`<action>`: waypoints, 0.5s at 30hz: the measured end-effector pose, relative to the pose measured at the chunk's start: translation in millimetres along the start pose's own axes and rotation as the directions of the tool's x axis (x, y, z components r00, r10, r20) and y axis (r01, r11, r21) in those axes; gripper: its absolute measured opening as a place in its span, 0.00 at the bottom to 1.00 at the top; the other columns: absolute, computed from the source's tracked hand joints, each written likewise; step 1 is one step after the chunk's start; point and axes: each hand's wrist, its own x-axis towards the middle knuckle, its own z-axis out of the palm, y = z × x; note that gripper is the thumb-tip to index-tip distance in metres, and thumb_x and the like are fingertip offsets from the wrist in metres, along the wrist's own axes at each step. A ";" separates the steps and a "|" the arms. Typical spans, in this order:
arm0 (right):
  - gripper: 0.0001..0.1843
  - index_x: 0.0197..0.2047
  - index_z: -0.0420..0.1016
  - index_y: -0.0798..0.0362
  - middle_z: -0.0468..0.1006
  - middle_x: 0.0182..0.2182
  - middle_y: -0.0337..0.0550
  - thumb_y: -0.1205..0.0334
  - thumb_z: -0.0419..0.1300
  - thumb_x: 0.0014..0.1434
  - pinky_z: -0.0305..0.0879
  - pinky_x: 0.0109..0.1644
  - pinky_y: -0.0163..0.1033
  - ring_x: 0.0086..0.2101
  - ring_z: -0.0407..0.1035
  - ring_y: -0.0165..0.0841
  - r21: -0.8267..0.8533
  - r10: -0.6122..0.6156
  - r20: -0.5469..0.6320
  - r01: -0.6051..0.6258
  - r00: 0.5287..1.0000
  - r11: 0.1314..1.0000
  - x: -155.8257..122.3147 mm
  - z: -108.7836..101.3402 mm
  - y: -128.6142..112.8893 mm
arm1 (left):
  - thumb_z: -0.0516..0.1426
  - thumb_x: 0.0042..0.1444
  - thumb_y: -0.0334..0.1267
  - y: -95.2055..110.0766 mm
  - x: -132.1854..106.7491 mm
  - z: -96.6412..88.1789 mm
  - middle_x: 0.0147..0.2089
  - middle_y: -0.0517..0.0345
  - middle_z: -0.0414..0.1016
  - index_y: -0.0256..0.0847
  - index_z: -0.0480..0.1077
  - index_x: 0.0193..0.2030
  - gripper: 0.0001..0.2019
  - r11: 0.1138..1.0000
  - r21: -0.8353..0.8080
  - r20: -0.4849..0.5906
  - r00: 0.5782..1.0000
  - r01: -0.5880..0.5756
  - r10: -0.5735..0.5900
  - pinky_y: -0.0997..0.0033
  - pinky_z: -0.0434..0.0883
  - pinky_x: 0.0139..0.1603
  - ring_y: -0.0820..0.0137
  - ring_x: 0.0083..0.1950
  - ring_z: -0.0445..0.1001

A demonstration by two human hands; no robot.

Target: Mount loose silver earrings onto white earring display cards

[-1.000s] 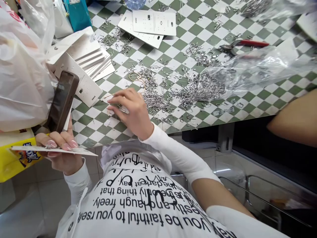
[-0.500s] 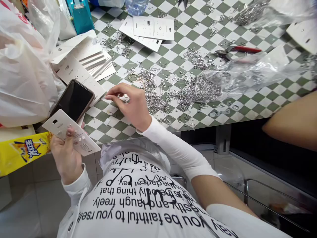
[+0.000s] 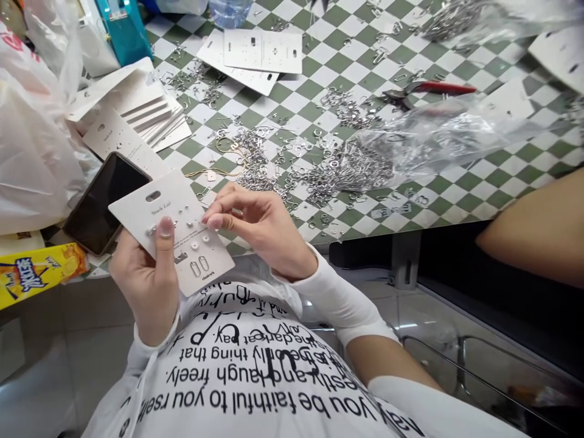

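And here we are, the left hand [image 3: 143, 283] gripping a white earring display card [image 3: 201, 255] upright-ish over the chest, thumb across its face, while the right hand [image 3: 260, 228] comes right in alongside, the fingertips [image 3: 212, 220] pinched together at the card's edge. The hands are close, both at the card; whether those fingertips hold some tiny piece, I can't tell from here. Good technique on show: a firm, steady card and a light pinch suit these small studs and pieces.

Out from there, a tangle of silver metal earring parts [image 3: 269, 170] spreads over the green-and-white checked worktop [image 3: 474, 182], with a clear plastic bag of them [image 3: 438, 137] and red-handled pliers [image 3: 444, 88] beyond. A dark phone [image 3: 104, 204] lies by the left hand, a stack of cards [image 3: 137, 103] past it, and a white plastic bag [image 3: 36, 140] bulges at the left. Another person's bare arm [image 3: 533, 234] enters at the right, over a tiled floor [image 3: 91, 359].
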 end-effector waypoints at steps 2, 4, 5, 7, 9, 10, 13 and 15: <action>0.06 0.32 0.84 0.49 0.76 0.32 0.37 0.58 0.74 0.54 0.68 0.40 0.36 0.35 0.68 0.27 -0.002 -0.037 -0.048 0.037 0.998 0.999 -3.8 -10.9 -4.1 | 0.64 0.62 0.43 7.4 -1.2 10.7 0.32 0.61 0.78 0.41 0.79 0.38 0.08 0.999 -0.012 0.042 0.998 -0.038 0.038 0.74 0.67 0.33 0.74 0.32 0.72; 0.03 0.32 0.84 0.49 0.76 0.32 0.37 0.63 0.72 0.55 0.69 0.41 0.36 0.35 0.69 0.27 -0.008 -0.074 -0.080 0.073 0.994 0.997 -8.6 -21.0 -8.8 | 0.64 0.62 0.44 12.6 -3.1 18.0 0.30 0.61 0.76 0.41 0.78 0.36 0.09 0.998 0.006 0.093 0.994 -0.065 0.065 0.73 0.65 0.31 0.73 0.32 0.70; 0.02 0.32 0.84 0.50 0.76 0.32 0.37 0.64 0.72 0.55 0.68 0.40 0.36 0.35 0.68 0.27 -0.015 -0.095 -0.099 0.094 0.991 0.995 -11.4 -25.5 -11.0 | 0.64 0.62 0.44 14.8 -4.3 21.1 0.30 0.61 0.75 0.41 0.78 0.35 0.09 0.997 0.019 0.116 0.991 -0.073 0.071 0.72 0.65 0.30 0.72 0.32 0.70; 0.03 0.32 0.83 0.50 0.75 0.32 0.37 0.63 0.73 0.55 0.66 0.38 0.36 0.34 0.68 0.27 -0.047 -0.126 -0.138 0.121 0.982 0.992 -17.1 -33.5 -14.6 | 0.64 0.62 0.44 19.0 -7.1 27.6 0.31 0.60 0.74 0.42 0.77 0.32 0.11 0.996 0.043 0.157 0.985 -0.078 0.071 0.72 0.64 0.29 0.71 0.33 0.70; 0.07 0.32 0.84 0.51 0.75 0.32 0.38 0.59 0.74 0.55 0.63 0.36 0.36 0.34 0.67 0.27 -0.083 -0.154 -0.166 0.142 0.974 0.986 -22.7 -40.4 -17.3 | 0.63 0.62 0.45 23.2 -10.1 34.9 0.32 0.58 0.75 0.41 0.77 0.32 0.12 0.996 0.044 0.180 0.981 -0.076 0.066 0.72 0.66 0.30 0.70 0.35 0.72; 0.08 0.32 0.84 0.51 0.75 0.31 0.38 0.56 0.74 0.54 0.62 0.35 0.36 0.34 0.66 0.27 -0.095 -0.166 -0.177 0.151 0.970 0.984 -25.3 -43.5 -18.5 | 0.64 0.62 0.46 25.2 -11.5 38.6 0.33 0.58 0.75 0.41 0.77 0.32 0.12 0.996 0.044 0.185 0.981 -0.075 0.066 0.72 0.67 0.31 0.70 0.36 0.72; 0.12 0.32 0.84 0.52 0.75 0.31 0.39 0.53 0.75 0.53 0.62 0.35 0.37 0.34 0.66 0.28 -0.109 -0.186 -0.191 0.168 0.964 0.980 -32.0 -51.7 -21.6 | 0.64 0.62 0.47 30.0 -14.8 48.4 0.33 0.57 0.76 0.40 0.76 0.31 0.13 0.998 0.021 0.185 0.981 -0.067 0.062 0.72 0.68 0.31 0.70 0.36 0.73; 0.12 0.32 0.84 0.52 0.75 0.31 0.38 0.52 0.75 0.53 0.63 0.35 0.37 0.33 0.67 0.28 -0.118 -0.182 -0.199 0.160 0.963 0.980 -35.0 -55.7 -22.8 | 0.64 0.61 0.47 31.9 -16.0 52.5 0.34 0.57 0.76 0.39 0.75 0.30 0.14 0.999 0.000 0.206 0.978 -0.037 0.036 0.73 0.67 0.31 0.70 0.35 0.73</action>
